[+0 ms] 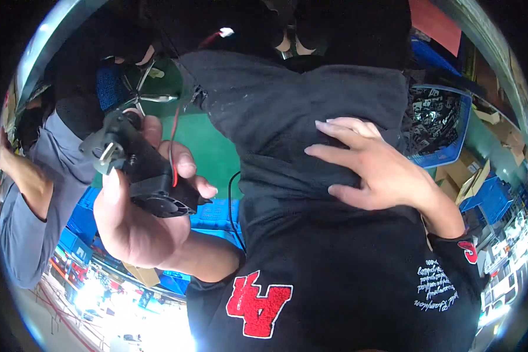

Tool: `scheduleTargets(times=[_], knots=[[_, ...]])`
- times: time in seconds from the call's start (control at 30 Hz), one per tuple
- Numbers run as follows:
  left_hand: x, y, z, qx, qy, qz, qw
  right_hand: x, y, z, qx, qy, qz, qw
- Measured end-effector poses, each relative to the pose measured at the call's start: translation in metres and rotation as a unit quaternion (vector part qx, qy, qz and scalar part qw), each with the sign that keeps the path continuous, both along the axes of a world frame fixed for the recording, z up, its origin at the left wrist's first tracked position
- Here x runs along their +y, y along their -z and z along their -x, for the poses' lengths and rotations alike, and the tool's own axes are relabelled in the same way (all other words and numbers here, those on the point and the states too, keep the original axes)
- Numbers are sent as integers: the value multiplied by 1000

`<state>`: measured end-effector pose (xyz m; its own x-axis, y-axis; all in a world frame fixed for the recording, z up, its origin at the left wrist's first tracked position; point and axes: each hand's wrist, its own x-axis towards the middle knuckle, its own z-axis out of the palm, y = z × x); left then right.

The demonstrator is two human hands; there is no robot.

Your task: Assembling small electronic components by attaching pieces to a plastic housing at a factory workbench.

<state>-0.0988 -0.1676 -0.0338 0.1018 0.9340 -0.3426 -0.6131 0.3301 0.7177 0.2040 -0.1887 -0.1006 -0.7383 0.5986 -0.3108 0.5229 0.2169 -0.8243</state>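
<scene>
My left hand [136, 234] is raised at the left, its fingers and thumb wrapped round a black plastic assembly. That fan assembly [149, 167] has a small round blower fan at its lower end and a small metal piece near the thumb. A thin red wire [175, 129] rises from it; farther up is a small white connector [226, 32] with red wire, though the link between them is lost in the dark. My right hand [375, 164] rests with spread fingers on the dark cloth [328, 117] over my lap, holding nothing.
Right of my lap, a blue crate [460, 132] holds several black parts. Cardboard boxes [463, 170] and a blue bin [490, 199] lie beyond it. At the left sits another person in a grey sleeve [26, 234]. A metal chair base [138, 94] stands on the green floor [208, 138].
</scene>
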Motion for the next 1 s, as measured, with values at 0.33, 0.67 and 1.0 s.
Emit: scheduleTargets(times=[0.33,0.67,1.0], knots=[[0,3,-4,7,8,-4,1000,-26,-15,-5,190,35,132,972],[13,-7,-16,47,-55,73,995,24,-38,-58,-33,466,-392,792],[56,-16,-14,88,207,-1,974,7,-36,-41,106,45,24,993]])
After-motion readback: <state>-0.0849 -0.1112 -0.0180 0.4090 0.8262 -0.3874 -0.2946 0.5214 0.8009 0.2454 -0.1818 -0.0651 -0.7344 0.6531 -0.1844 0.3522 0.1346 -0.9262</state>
